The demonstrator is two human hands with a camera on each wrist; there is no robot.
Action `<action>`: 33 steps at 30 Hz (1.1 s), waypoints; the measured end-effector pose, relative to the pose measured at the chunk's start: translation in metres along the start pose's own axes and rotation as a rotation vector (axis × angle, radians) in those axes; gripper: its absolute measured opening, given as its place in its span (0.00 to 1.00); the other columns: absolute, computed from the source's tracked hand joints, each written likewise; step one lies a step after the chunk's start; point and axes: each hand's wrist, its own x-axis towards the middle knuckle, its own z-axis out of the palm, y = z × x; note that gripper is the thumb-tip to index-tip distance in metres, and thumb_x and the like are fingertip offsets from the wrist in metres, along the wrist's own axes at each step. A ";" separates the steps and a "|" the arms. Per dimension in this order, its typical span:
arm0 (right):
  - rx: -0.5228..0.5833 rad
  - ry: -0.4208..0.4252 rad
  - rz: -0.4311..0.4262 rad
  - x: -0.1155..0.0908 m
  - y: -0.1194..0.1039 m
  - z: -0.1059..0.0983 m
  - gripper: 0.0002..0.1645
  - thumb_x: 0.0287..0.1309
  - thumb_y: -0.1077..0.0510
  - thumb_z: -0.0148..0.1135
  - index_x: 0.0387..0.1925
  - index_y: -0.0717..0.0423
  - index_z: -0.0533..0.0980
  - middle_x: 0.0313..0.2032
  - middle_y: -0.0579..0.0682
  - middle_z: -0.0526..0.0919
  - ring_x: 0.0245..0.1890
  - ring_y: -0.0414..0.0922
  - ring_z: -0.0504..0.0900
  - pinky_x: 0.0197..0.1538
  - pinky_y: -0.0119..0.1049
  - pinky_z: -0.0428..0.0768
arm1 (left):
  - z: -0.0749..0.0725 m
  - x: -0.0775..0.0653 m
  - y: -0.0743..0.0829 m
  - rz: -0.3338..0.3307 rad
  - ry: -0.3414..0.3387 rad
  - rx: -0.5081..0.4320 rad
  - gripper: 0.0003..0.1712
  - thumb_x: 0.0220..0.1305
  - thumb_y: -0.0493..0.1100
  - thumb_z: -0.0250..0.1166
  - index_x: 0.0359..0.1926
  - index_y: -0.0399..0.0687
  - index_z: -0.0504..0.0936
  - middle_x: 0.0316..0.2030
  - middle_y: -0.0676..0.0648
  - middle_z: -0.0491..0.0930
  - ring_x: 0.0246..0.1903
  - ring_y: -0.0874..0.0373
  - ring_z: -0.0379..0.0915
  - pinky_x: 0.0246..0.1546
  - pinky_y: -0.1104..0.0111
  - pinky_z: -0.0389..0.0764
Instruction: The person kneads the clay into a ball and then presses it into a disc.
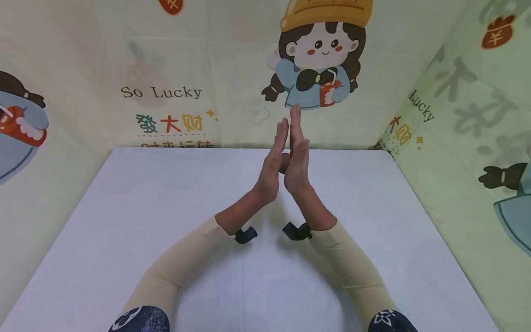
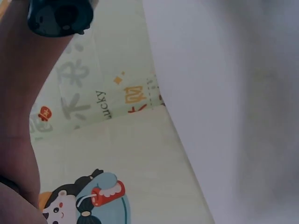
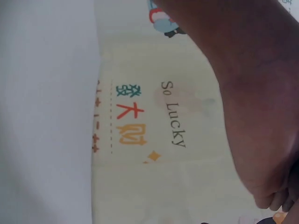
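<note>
Over the far part of the table, my left hand (image 1: pixel 271 168) and right hand (image 1: pixel 297 163) stand palm to palm with fingers straight and pointing up. Between the palms sits a small brown rounded thing (image 1: pixel 285 163), partly covered by both hands; its kind does not show. The palms press on it from either side, and the fingertips lean close together. In the right wrist view, a large part of a hand and wrist (image 3: pixel 261 102) fills the right side. A forearm and hand (image 2: pixel 16 116) run down the left side of the left wrist view.
A white table (image 1: pixel 174 193) lies below the hands. Behind and beside it hang pale cloth walls (image 1: pixel 236 69) with printed cartoon figures and lettering. Dark wrist-worn devices (image 1: pixel 297 231) sit at both wrists, above the table.
</note>
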 end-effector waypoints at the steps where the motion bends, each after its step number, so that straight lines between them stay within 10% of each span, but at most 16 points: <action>1: 0.015 0.005 0.011 0.000 0.001 0.000 0.69 0.66 0.14 0.27 0.83 0.65 0.42 0.84 0.53 0.39 0.82 0.41 0.39 0.80 0.41 0.38 | 0.000 0.000 0.001 0.005 0.001 0.003 0.48 0.82 0.65 0.28 0.82 0.30 0.39 0.83 0.37 0.35 0.82 0.52 0.23 0.78 0.57 0.30; 10: 0.109 0.002 0.047 -0.007 0.009 0.004 0.67 0.66 0.14 0.31 0.84 0.62 0.43 0.84 0.51 0.39 0.83 0.42 0.41 0.80 0.42 0.40 | 0.000 0.007 0.012 -0.002 0.037 0.004 0.54 0.78 0.73 0.30 0.83 0.34 0.38 0.84 0.42 0.34 0.82 0.57 0.23 0.78 0.55 0.30; 33: -0.082 -0.091 -0.181 -0.029 0.001 0.025 0.51 0.82 0.32 0.21 0.80 0.73 0.39 0.82 0.65 0.32 0.83 0.51 0.37 0.80 0.51 0.45 | -0.026 0.026 0.005 -0.085 0.121 -0.108 0.41 0.76 0.50 0.27 0.84 0.41 0.34 0.85 0.47 0.29 0.79 0.69 0.21 0.76 0.62 0.27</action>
